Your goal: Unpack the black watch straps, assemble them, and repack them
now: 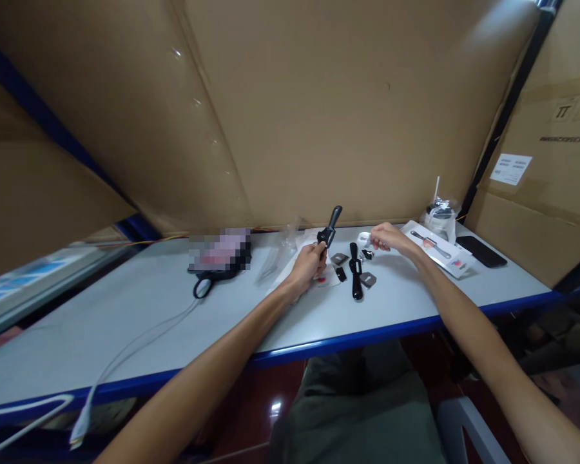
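Observation:
My left hand [312,265] is wrapped round the lower handle of a black spokeshave [329,231], its other handle pointing up and away. A second black spokeshave [356,272] lies on the table to the right. Around it are a grey metal blade [339,259], another grey blade [368,279], a small black plate [341,274] and small dark metal parts [367,255]. My right hand [386,237] is closed in a pinch beside a white object [364,239] whose kind I cannot tell. Whatever its fingertips hold is too small to make out.
An illustrated card package [437,248], a black phone [481,251] and a bagged cup with straw [439,222] are at right. Clear plastic wrapping [280,254] lies left of my left hand. A black case [217,274] and white cable [145,335] are farther left. Cardboard [319,116] stands behind.

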`<state>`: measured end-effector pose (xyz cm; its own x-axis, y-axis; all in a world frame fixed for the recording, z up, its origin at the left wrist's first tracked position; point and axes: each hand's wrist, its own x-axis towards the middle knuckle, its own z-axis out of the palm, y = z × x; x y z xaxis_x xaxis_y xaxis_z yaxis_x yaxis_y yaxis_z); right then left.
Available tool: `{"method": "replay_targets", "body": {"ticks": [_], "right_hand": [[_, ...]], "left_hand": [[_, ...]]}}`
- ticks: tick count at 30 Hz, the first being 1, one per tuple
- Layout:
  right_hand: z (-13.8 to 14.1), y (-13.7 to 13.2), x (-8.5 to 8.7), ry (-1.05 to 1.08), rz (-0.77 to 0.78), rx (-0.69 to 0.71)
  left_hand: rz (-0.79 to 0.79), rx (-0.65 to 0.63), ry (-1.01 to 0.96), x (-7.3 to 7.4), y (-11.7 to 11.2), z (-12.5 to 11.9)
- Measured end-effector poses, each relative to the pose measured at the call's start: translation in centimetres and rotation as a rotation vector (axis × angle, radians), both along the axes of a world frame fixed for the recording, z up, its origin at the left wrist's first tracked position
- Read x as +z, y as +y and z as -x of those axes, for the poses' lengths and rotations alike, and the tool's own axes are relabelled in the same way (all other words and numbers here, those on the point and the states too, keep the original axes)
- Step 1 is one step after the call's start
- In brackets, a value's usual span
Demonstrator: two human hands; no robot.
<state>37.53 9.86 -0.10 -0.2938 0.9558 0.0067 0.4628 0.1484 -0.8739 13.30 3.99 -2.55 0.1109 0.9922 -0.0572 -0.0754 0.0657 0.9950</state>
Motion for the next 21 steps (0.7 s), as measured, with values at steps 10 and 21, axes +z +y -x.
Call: {"method": "replay_targets", "body": {"ticks": [10,21], "right_hand": [[-2.7,-0.1,-0.3,-0.444,0.200,0.147],[3.0,-3.6,0.9,-0.251,-0.847,-0.109]], "left_hand": [[-0.065,-0.052,0.185,-0.9,-0.1,-0.4],[-0.236,-0.107,0.555,-1.6,0.3,-0.4]]}}
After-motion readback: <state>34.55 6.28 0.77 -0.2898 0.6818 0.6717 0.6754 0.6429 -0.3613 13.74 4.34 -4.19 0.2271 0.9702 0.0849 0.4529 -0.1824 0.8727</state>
